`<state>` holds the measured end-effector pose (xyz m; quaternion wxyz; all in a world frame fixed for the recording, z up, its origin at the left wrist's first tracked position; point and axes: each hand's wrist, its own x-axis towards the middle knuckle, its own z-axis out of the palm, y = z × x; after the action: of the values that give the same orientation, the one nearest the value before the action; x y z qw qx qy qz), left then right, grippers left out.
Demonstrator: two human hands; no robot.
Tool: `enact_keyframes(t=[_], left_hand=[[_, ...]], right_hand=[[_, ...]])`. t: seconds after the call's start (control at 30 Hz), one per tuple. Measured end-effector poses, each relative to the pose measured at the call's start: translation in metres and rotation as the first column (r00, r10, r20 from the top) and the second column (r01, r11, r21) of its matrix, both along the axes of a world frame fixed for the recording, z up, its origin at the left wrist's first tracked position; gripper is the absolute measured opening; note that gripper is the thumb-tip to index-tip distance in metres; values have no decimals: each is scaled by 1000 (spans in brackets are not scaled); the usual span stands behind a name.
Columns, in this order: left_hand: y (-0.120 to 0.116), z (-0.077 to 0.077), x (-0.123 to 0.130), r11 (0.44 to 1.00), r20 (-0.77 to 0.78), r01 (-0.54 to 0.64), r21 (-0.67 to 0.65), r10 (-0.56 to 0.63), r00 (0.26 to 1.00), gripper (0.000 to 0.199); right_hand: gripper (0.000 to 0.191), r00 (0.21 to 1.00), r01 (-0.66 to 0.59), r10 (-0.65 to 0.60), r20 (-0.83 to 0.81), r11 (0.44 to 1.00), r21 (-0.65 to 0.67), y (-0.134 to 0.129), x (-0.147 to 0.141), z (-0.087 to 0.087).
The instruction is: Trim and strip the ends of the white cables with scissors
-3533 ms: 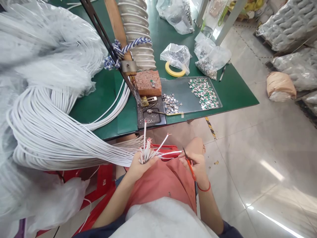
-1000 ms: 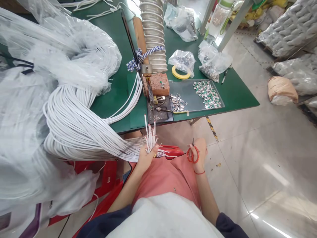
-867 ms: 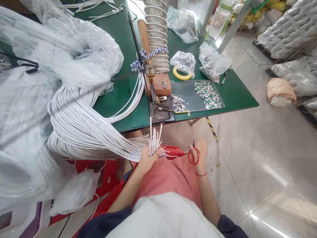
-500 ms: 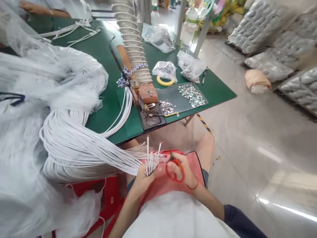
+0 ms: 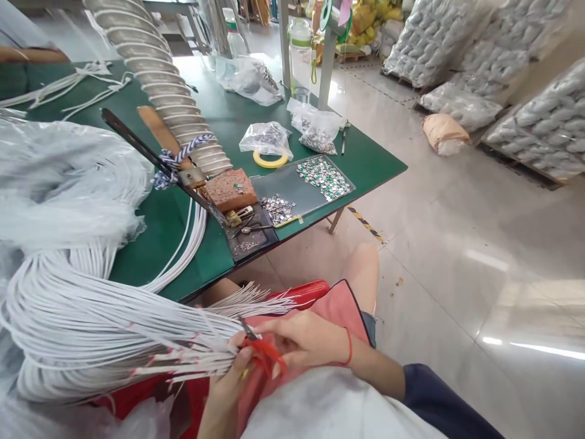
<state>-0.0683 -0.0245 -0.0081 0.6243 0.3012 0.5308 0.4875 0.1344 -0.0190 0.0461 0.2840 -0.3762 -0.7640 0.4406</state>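
Note:
My left hand [image 5: 230, 381] is closed around a bunch of thin white cables [image 5: 105, 299] above my lap. Their short red-tipped ends [image 5: 192, 361] point left over the rest of the bundle. In my right hand [image 5: 308, 338] are small scissors [image 5: 269, 353] with red handles and dark blades. The scissors lie right against the left hand's fingers, blades pointing up and left; whether they touch a cable is hidden. A second fan of cable ends [image 5: 265, 300] lies across my thigh, near the pink cloth [image 5: 333, 305] on my lap.
On the green table [image 5: 205, 268] stand a soldering-iron holder [image 5: 183, 174] with a brick [image 5: 231, 190], a ribbed duct [image 5: 164, 79], a tray [image 5: 278, 180] of small parts, yellow tape [image 5: 269, 160] and plastic bags [image 5: 265, 139]. Another person's arm [image 5: 34, 55] rests at the far left.
The cable ends, upright before, now point left. My right hand has brought the scissors against my left hand. The view has swung right, so the table appears further left.

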Motion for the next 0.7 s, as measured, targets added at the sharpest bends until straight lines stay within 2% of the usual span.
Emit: enact_keyframes(t=[0.03,0.07,0.1,0.13,0.17,0.2,0.27,0.3,0.33,0.4,0.47,0.6,0.7], left_hand=[[1,3,-1,1000,12,-6,-7,6,1000,29],[2,6,-1,1000,20,-7,-17,7,1000,31],[3,10,-1,1000,25,-12,-29,13,1000,33],[4,13,0,999,26,-24,-42,25,999,35],[5,17,3,998,22,-42,-55,43,999,36],[6,21,5,995,15,-64,-71,65,998,38],[8,28,12,990,13,-109,-87,111,994,39],[8,31,15,989,24,-127,-81,129,991,39],[9,34,18,988,40,-133,-72,136,990,38],[12,39,22,991,76,-129,-40,132,988,37],[15,44,25,995,98,-94,-17,95,991,36],[17,55,30,997,110,-54,48,49,993,32],[13,64,32,993,114,-72,92,61,992,33]], right_hand=[[56,999,41,-41,20,999,20,2,13,-8],[48,988,145,-147,38,988,56,4,30,-19],[38,942,323,-331,61,940,112,7,50,-33],[32,835,518,-540,108,837,178,10,73,-49],[32,708,639,-677,201,735,224,13,98,-67],[36,581,709,-751,312,656,258,16,123,-86],[48,293,840,-794,533,480,252,19,171,-123],[53,200,895,-758,621,399,199,20,191,-139],[56,179,915,-742,646,367,167,22,208,-153],[56,185,922,-735,652,360,145,29,234,-170],[54,194,924,-735,649,360,131,41,251,-177],[48,234,917,-732,640,384,104,68,269,-175],[48,242,901,-756,609,408,147,70,264,-167]])
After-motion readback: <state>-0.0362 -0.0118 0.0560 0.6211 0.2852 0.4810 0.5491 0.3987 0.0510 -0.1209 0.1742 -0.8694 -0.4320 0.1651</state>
